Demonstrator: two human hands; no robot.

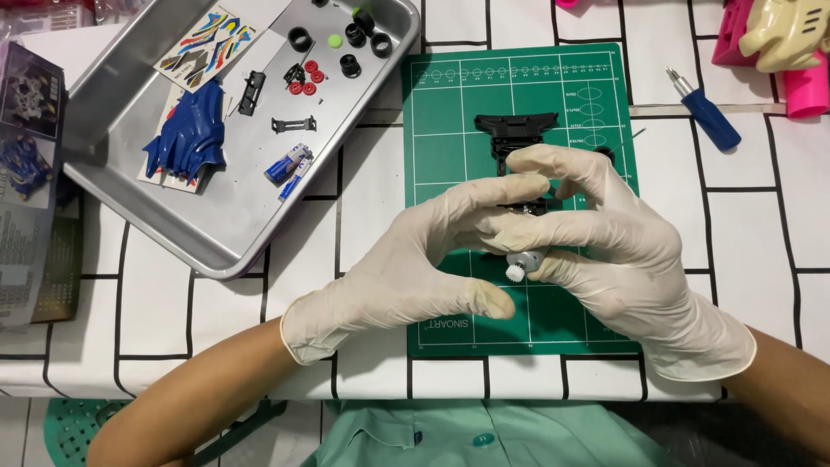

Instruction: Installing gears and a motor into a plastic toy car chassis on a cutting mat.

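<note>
Both hands wear thin, off-white latex gloves. The left hand [415,268] has its glove wrinkled across the back, and its rolled cuff ends at the wrist. The right hand [622,251] has the same kind of glove, slightly yellowed at the fingertips, with its cuff flaring loosely past the wrist. The forearms are bare beyond the cuffs. At the near edge shows a pale green shirt [484,437] with a collar and matching green buttons.
</note>
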